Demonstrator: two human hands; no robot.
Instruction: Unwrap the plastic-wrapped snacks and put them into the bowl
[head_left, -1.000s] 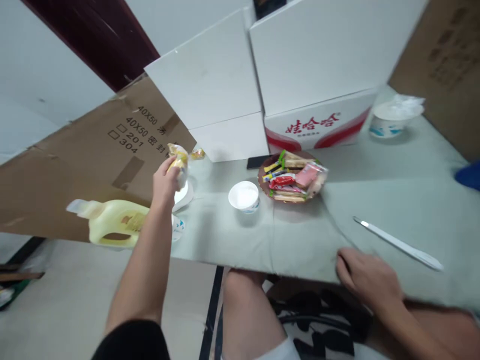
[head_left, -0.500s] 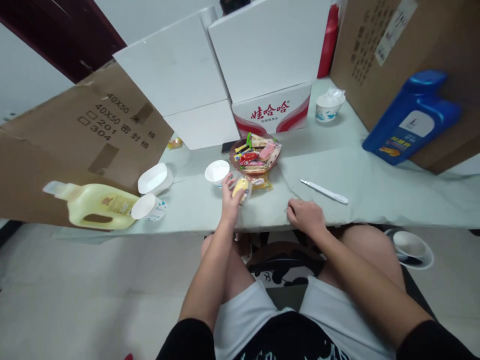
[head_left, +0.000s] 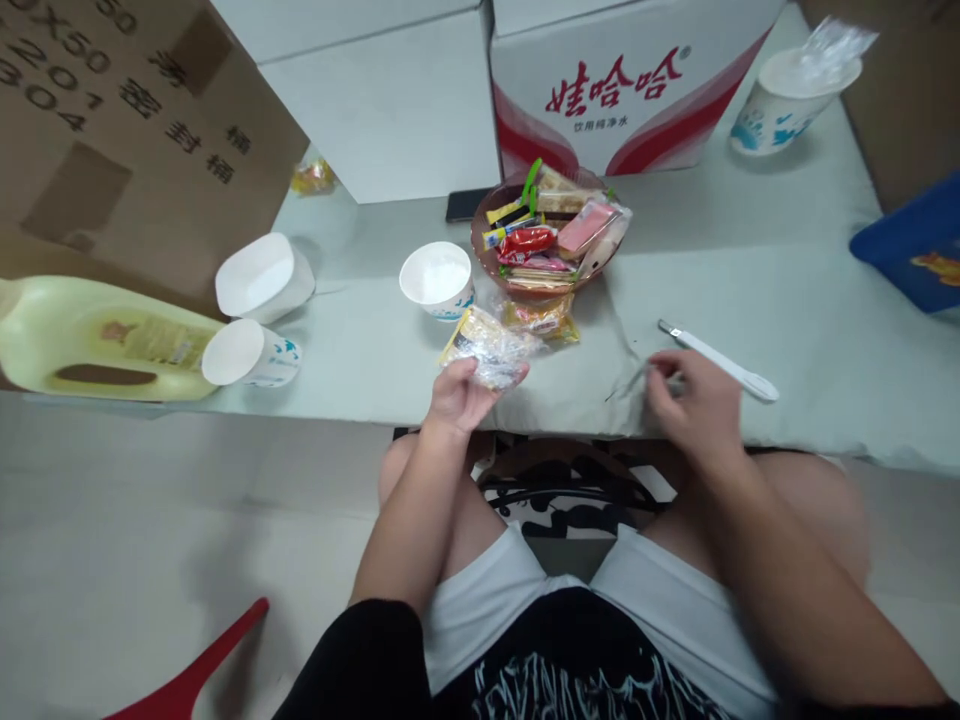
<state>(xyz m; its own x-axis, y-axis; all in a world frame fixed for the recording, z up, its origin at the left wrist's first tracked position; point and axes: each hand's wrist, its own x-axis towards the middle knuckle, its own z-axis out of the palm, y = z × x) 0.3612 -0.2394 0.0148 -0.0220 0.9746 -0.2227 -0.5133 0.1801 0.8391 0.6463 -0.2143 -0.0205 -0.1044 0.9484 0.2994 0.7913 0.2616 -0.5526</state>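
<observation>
My left hand point(head_left: 459, 392) is closed on a clear-wrapped snack packet point(head_left: 487, 347) with yellow ends, held at the table's near edge. My right hand point(head_left: 694, 400) hovers over the pale green tablecloth point(head_left: 787, 300), fingers curled, right beside a white knife-like tool point(head_left: 716, 358); motion blur hides whether it grips the tool. Just beyond the packet stand a white paper cup point(head_left: 438, 280) and a brown bowl point(head_left: 547, 245) heaped with wrapped snacks. Another yellow-wrapped snack point(head_left: 541, 318) lies in front of the bowl.
A yellow jug point(head_left: 90, 338) lies on its side at the left, beside two tipped white cups point(head_left: 251, 352). White and red-printed boxes point(head_left: 615, 90) stand at the back. A paper cup point(head_left: 787, 100) and a blue bottle point(head_left: 911, 255) are at the right. Brown cardboard point(head_left: 112, 130) leans at the left.
My left hand carried the packet from the far left to the near edge in front of the bowl. My right hand slid right toward the white tool. The camera moved closer.
</observation>
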